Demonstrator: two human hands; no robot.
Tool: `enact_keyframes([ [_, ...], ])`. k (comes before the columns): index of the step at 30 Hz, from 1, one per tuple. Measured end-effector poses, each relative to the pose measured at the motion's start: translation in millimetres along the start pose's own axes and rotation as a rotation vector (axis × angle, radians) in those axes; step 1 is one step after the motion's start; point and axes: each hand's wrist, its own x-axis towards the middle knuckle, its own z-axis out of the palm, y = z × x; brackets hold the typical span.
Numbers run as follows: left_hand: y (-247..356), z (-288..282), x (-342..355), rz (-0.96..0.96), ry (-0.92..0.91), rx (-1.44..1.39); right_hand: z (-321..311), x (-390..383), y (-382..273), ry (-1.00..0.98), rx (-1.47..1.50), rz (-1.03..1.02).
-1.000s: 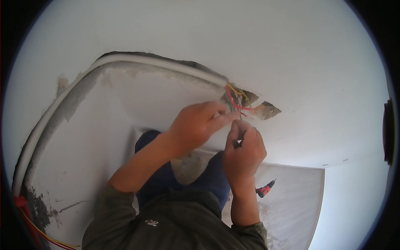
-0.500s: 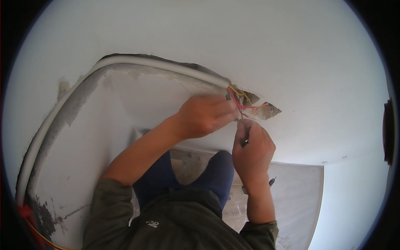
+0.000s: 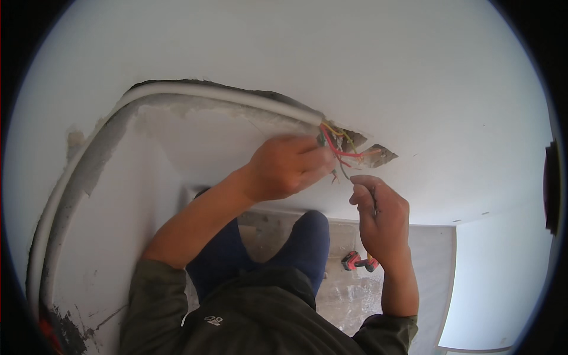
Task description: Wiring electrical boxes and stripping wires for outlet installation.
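My left hand is closed at the wall opening, its fingertips pinched on electrical wires. Red wires and a yellow-green wire come out of the end of a white conduit pipe, beside those fingers. A thin dark wire curves down from the left fingertips to my right hand. That hand is closed too, thumb and forefinger at the wire's end. Something slim and dark shows inside its fist, too small to name. Short copper-coloured strands hang below the left fingertips.
The conduit lies in a rough groove cut into the white wall. A broken hole opens right of the wires. Red-and-black power tools lie on the dusty floor below my right hand. My knees are below my hands.
My right hand has moved right and down, away from the left, and more of the dark wire shows between them. The left hand stays at the wires. The power tools have come into sight.
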Motion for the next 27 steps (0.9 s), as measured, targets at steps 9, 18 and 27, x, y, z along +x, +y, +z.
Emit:
enact_keyframes([
  [9, 3.8, -4.4, -0.1, -0.03, -0.073, 0.047, 15.8, 17.8, -5.9, -0.145, -0.188, -0.084],
  [18, -2.3, -7.8, 3.7, -0.011, -0.1, -0.058, 42.1, 1.8, -14.8, -0.114, 1.396, 0.939],
  [27, -2.0, -10.8, 4.1, -0.012, -0.148, 0.01, -7.8, 2.4, 7.5, -0.297, 0.286, 0.24],
])
